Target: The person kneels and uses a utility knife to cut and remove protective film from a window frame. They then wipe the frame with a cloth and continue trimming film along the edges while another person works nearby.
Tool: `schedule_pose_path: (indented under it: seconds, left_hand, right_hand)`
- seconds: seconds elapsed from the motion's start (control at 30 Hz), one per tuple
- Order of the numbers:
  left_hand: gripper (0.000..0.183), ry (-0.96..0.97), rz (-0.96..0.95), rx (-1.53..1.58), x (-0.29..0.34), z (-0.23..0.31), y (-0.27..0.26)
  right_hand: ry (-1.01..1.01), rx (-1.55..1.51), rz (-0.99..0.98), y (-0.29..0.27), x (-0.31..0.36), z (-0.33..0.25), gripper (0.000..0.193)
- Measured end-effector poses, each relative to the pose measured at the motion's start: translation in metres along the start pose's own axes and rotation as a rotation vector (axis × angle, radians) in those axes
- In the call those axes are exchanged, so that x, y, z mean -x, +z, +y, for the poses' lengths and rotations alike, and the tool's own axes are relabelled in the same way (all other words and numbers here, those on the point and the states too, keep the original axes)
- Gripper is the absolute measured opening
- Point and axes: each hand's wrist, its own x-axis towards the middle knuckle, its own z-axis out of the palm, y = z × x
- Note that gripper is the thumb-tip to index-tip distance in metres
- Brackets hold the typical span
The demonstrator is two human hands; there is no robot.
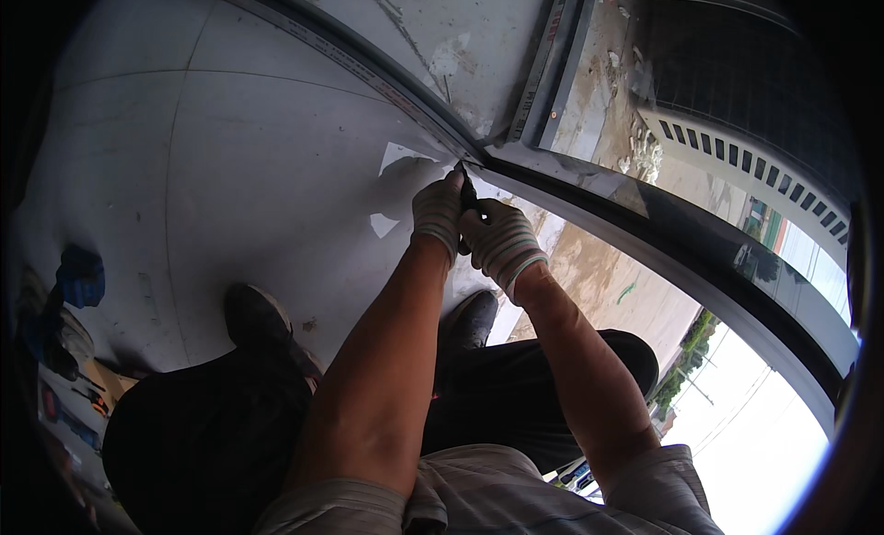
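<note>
Both my hands wear pale striped knit gloves and meet low at the corner of a dark metal frame (396, 91). My left hand (437, 206) is closed round the upper part of a slim black hand tool (469, 196). Just to its right, my right hand (504, 243) is wrapped round the lower part of the same tool. The tool's tip reaches up toward the frame's corner joint (474, 156). Gloves cover much of the tool, so I cannot tell its exact kind.
Pale floor tiles (258, 148) lie at left. A blue cordless tool (79, 277) and a screwdriver (95, 399) are at the far left. A curved-looking dark frame rail (700, 226) runs along the right, with a slotted white unit (750, 157) beyond. My shoes (260, 316) flank the work.
</note>
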Motion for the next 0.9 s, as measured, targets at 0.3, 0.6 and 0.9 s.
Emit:
schedule_pose_path:
  seconds: [0.3,0.6,0.9]
  left_hand:
    - [0.027,-0.109,-0.038,0.115,0.003,0.01,0.001]
    - [0.028,-0.066,-0.042,0.07,0.007,0.011,0.001]
    - [0.031,-0.109,-0.017,-0.002,0.019,0.019,0.005]
  right_hand:
    - [-0.105,0.19,0.151,0.009,-0.015,0.009,0.032]
    - [-0.092,0.201,0.179,0.01,-0.013,0.009,0.035]
    - [-0.089,0.275,0.235,0.005,0.008,-0.009,0.036]
